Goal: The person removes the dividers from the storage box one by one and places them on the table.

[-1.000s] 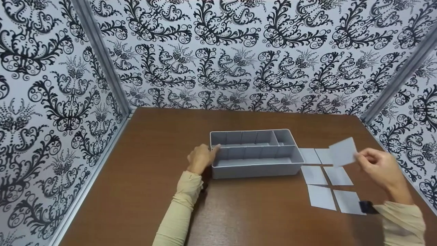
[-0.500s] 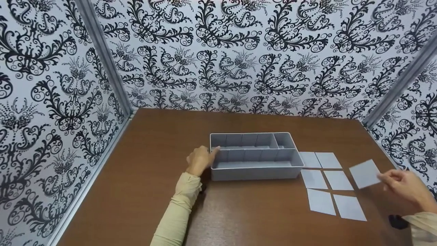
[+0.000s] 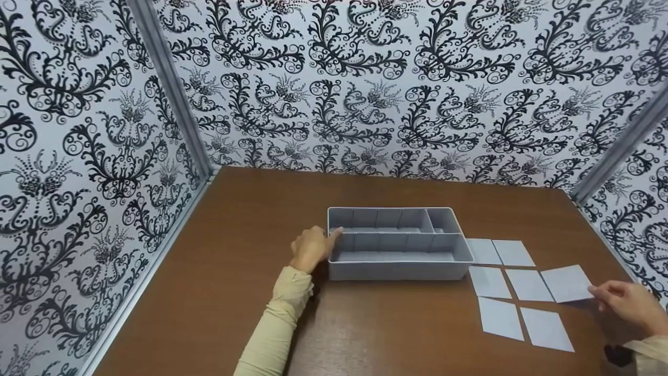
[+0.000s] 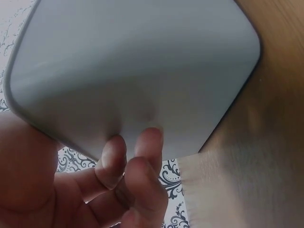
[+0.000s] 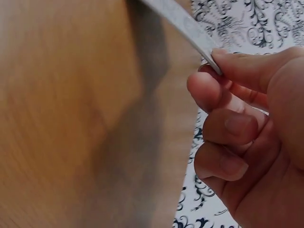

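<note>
A grey plastic organiser tray (image 3: 399, 261) sits near the middle of the brown wooden counter (image 3: 235, 271), its inside split by dividers into a back row and a front row of compartments, with a small cell at the back right corner. The person's left hand (image 3: 311, 248) rests against the tray's left end; the left wrist view shows the fingers (image 4: 145, 156) loosely bent, their tips touching the smooth grey outer wall (image 4: 142, 66) without wrapping round it.

To the right of the tray, six white paper cards lie flat on the counter in a two-wide grid, just beside one another with thin strips of wood showing between them: the back pair (image 3: 498, 251), the middle pair (image 3: 509, 283) and the front pair (image 3: 524, 324). The right hand (image 3: 629, 305) is at the far right edge of the counter, well apart from the tray, and pinches a seventh white card (image 3: 568, 283) by its right corner. That card lies low and slightly tilted just to the right of the middle pair. In the right wrist view the thumb and forefinger (image 5: 247, 64) clamp the card's edge (image 5: 183, 21) while the other fingers curl beneath.

Black-and-white scroll-patterned walls (image 3: 365, 78) close in the counter on three sides.
</note>
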A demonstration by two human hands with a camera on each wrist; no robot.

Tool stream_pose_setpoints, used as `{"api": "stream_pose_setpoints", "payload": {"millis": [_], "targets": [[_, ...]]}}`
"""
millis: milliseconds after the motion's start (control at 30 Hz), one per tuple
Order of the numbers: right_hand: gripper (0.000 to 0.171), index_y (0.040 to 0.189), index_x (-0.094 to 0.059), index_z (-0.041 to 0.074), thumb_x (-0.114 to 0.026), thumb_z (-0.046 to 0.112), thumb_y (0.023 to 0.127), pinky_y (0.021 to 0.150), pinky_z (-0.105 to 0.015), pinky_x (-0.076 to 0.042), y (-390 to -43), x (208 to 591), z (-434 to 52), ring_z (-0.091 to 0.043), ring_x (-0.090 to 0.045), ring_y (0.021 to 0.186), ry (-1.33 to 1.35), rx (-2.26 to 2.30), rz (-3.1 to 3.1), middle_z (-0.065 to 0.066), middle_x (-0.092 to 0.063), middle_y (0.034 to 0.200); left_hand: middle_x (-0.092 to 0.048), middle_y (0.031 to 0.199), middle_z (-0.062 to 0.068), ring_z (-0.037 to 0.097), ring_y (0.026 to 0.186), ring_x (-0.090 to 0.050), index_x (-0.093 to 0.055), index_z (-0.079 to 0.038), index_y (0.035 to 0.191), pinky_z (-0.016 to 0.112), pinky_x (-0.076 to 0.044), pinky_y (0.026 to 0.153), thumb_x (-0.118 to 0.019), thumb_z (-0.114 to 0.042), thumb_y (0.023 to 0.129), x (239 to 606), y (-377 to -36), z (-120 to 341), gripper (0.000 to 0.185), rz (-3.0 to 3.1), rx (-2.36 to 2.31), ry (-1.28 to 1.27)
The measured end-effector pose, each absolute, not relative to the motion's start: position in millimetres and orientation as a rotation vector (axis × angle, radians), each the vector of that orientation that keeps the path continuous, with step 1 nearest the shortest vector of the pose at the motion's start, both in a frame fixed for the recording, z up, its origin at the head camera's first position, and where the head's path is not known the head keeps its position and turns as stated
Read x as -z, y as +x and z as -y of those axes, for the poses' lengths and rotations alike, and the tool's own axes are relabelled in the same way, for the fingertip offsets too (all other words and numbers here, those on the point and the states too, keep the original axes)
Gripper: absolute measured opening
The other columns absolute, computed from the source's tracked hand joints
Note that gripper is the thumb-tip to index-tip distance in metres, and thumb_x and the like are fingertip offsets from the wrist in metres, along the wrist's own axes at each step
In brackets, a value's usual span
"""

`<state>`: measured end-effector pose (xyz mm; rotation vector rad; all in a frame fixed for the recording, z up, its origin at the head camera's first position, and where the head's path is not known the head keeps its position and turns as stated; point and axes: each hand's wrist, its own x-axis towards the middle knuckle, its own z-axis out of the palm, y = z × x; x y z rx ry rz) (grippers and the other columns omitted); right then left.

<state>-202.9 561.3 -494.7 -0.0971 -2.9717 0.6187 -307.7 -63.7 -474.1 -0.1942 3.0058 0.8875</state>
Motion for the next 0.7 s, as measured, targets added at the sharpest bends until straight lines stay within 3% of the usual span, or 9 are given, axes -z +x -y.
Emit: {"api": "stream_pose_setpoints", "payload": {"millis": [367,700], "targets": [[0.031,0.074,-0.063,0.001,-0.056,0.019,0.099,0.051,-0.029,-0.037,-207.6,511.7,-574.3,-0.012,-0.047,0.053,-0.22,-0.635,3.021,0.0,-0.056,0.059,-0.072,0.111,0.018,0.039,0.101,-0.068,-0.075,-0.011,0.104,0.052,-0.049,0.081,-0.053,-0.064,0.091,473.7,-308.3,63.0,0.06,-3.029,-0.865,-0.194],[0.024,0.077,-0.062,-0.001,-0.056,0.013,0.095,0.057,-0.034,-0.038,-225.1,482.7,-549.7,-0.015,-0.049,0.06,-0.062,-0.511,3.002,-0.004,-0.059,0.063,-0.074,0.101,0.017,0.037,0.091,-0.07,-0.076,-0.009,0.097,0.05,-0.051,0.075,-0.057,-0.062,0.09,472.5,-305.5,63.5,0.057,-3.124,-0.818,-0.166]]}}
